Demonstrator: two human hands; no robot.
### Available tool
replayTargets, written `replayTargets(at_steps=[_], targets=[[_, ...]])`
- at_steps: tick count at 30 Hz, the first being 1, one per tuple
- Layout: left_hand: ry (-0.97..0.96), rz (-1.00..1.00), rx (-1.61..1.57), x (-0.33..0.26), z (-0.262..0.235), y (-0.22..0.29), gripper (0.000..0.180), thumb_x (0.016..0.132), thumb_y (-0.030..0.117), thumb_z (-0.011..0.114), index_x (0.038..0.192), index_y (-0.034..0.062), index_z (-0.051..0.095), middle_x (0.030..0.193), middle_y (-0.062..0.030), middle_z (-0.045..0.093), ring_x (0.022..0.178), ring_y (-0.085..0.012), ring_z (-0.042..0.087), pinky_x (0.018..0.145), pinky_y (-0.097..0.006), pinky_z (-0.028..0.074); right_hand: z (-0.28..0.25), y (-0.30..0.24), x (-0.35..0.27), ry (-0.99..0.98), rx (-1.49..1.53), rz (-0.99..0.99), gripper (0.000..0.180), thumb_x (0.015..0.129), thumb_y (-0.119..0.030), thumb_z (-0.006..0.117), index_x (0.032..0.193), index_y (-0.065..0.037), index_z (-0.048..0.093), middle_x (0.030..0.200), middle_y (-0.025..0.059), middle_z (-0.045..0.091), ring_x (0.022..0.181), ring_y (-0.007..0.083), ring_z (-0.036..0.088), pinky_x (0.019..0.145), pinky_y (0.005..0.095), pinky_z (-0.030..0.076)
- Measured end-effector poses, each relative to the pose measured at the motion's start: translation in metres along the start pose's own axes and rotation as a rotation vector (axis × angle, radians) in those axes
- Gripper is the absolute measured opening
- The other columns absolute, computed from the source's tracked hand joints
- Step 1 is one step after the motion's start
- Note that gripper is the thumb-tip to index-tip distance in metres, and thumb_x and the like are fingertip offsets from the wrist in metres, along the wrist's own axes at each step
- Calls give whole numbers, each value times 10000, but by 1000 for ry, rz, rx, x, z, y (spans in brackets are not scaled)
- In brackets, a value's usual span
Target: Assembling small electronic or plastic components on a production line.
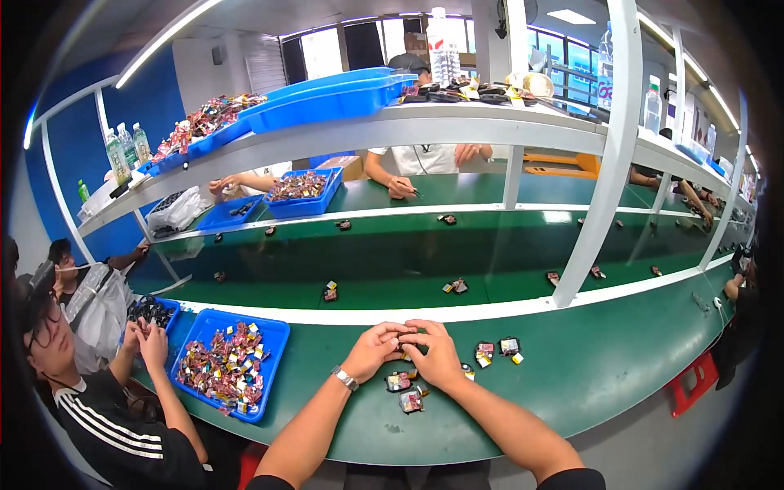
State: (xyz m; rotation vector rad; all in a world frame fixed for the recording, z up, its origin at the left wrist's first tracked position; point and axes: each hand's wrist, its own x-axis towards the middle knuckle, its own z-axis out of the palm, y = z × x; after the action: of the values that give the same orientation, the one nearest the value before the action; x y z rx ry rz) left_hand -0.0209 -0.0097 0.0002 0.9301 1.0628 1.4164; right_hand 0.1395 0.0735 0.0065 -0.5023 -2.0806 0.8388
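Over the green bench, my left hand [376, 349] and my right hand [433, 353] meet, fingertips pinched together on a small electronic unit that they mostly hide. Below them lie two dark-cased units, one [398, 381] close under my fingers and another [411, 400] nearer to me; each shows a reddish circuit board. To the right of my right hand sit two more units [484, 352] [510, 346], with yellow and white parts. Part of a further unit [468, 371] shows beside my right wrist. A watch with a metal band is on my left wrist.
A blue tray [282, 347] heaped with small circuit boards stands left of my arm. Beside it a co-worker [106, 408] handles a small part. Past a white rail [367, 314], units lie spaced along a green belt [392, 296]. A white shelf [457, 122] with uprights spans above; a red stool [694, 384] stands right.
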Motion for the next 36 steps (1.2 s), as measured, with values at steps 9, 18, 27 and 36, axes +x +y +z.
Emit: replayTargets(at_steps=[9, 18, 27, 36], targets=[[-19, 39, -64, 3, 0, 0, 247, 960, 108, 562, 1198, 56, 518, 1309, -97, 562, 1130, -166, 581, 923, -323, 509, -4, -5, 1, 16, 6, -59, 189, 793, -83, 695, 980, -87, 727, 1203, 72, 615, 1146, 287, 531, 960, 390, 454], [-74, 99, -149, 3, -5, -5, 260, 955, 61, 548, 1210, 36, 506, 1281, -108, 576, 1129, -176, 586, 923, -330, 513, -4, -4, 1, 80, 3, -126, 161, 769, -46, 694, 923, -78, 732, 1188, 73, 624, 1132, 286, 536, 934, 383, 466], [-28, 132, -139, 2, -7, -8, 248, 956, 55, 546, 1199, 33, 506, 1212, -102, 598, 1102, -183, 597, 914, -350, 524, 1, -6, 3, 61, 61, -125, 174, 787, -55, 661, 951, -57, 721, 1233, 113, 597, 1177, 327, 506, 987, 406, 439], [-58, 69, -154, 6, 0, -11, 269, 948, 110, 591, 1201, 50, 522, 1317, -104, 555, 1164, -205, 569, 977, -384, 489, -2, -11, -1, 128, -64, -149, 157, 757, -49, 694, 912, -65, 717, 1159, 109, 609, 1105, 313, 546, 930, 399, 472]])
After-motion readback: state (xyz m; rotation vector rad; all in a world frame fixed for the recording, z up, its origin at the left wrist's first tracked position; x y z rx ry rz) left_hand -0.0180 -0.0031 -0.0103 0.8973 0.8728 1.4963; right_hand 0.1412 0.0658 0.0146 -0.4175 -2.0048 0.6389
